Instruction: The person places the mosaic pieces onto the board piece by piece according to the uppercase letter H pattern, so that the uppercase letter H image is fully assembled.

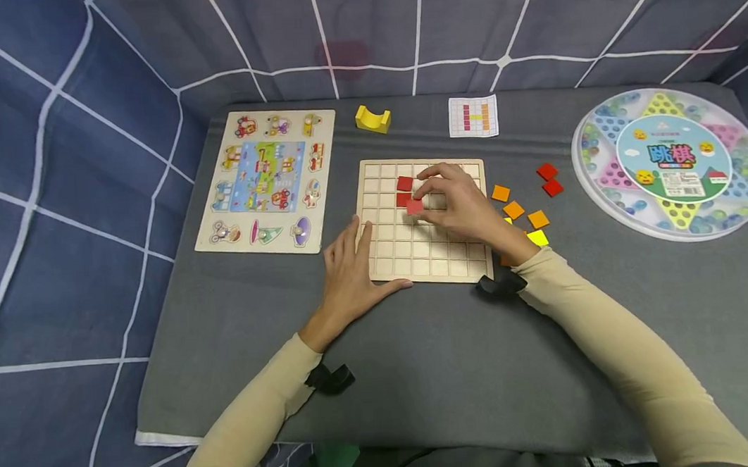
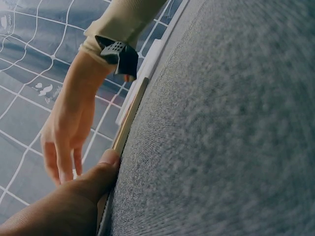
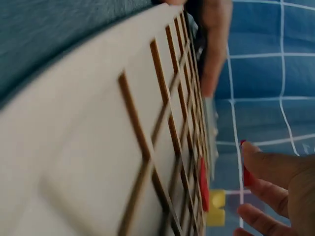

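A wooden grid board [image 1: 390, 250] lies in the middle of the table, with two red square tiles [image 1: 404, 183] set one below the other in its cells. Over the board, my right hand [image 1: 451, 201] pinches another red tile [image 1: 414, 207] between thumb and fingers, just below the placed ones. The right wrist view shows this pinched tile [image 3: 246, 167] apart from the board surface. My left hand [image 1: 348, 273] has its fingers spread along the board's left and lower edges. In the left wrist view the left thumb [image 2: 109, 160] touches the board's edge [image 2: 130, 115].
Several orange [image 1: 501, 193] and yellow tiles [image 1: 538, 238] and two red tiles [image 1: 547, 171] lie right of the board. A pattern card [image 1: 474, 131] and a yellow curved block [image 1: 373, 120] sit behind it. A picture puzzle [image 1: 212, 238] lies left, a round game box [image 1: 601, 200] right.
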`<control>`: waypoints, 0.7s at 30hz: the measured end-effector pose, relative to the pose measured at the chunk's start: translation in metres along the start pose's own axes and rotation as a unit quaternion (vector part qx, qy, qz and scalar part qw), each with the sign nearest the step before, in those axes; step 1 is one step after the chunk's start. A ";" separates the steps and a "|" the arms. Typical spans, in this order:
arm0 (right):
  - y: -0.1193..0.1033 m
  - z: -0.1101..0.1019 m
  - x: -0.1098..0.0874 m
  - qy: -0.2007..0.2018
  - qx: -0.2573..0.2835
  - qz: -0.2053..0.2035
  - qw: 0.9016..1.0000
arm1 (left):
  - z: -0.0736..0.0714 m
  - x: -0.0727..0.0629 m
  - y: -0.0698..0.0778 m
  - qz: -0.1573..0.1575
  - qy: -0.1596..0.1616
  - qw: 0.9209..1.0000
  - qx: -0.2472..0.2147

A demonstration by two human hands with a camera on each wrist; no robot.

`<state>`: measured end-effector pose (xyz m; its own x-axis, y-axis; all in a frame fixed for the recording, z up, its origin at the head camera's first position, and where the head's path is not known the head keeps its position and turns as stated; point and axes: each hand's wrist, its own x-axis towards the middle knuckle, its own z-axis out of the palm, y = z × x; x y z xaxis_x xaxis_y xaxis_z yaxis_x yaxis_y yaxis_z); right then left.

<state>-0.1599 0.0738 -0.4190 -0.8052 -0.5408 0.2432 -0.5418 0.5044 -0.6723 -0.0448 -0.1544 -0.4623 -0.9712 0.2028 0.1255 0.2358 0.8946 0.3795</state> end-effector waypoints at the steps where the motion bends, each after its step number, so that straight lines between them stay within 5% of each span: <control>1: -0.001 0.004 0.002 -0.004 0.001 0.004 1.000 | 0.000 0.000 0.001 -0.001 -0.002 1.000 0.001; 15: 0.005 0.031 0.009 -0.068 0.019 0.035 0.997 | -0.002 -0.001 0.000 0.005 0.004 1.000 0.005; 21: 0.006 0.030 0.009 -0.060 0.013 0.025 0.998 | -0.001 0.001 0.001 0.007 0.009 1.000 0.006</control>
<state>-0.1634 0.0511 -0.4419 -0.7956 -0.5931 0.1235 -0.4933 0.5160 -0.7003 -0.0452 -0.1541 -0.4608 -0.9671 0.2072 0.1475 0.2480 0.8968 0.3663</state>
